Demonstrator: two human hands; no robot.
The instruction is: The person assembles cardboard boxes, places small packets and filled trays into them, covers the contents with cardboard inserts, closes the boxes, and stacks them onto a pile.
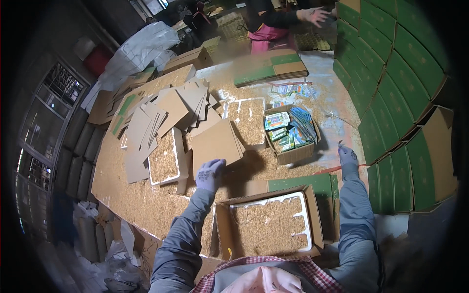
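Note:
My left hand (210, 175), in a pale grey glove, is closed at the near edge of brown cardboard sheets (215, 142); they look tilted and cast a shadow on the husks beside them. Stretched out to the right, my gloved right hand (348, 155) has its fingers drawn together over the table, a small dark tip showing at them that is too small to name. Right in front of me stands an open carton (223, 229) with a white foam tray (309, 219) filled with loose tan husks or shavings. Beyond it sits a small box (294, 157) full of blue and green packets (293, 129).
More loose cardboard sheets (173, 110) lie heaped at the left, over husk-filled foam trays (163, 163). Green cartons (391, 107) are stacked high along the right. Flattened green cartons (273, 68) lie at the far edge, where another person's hand (315, 16) is raised.

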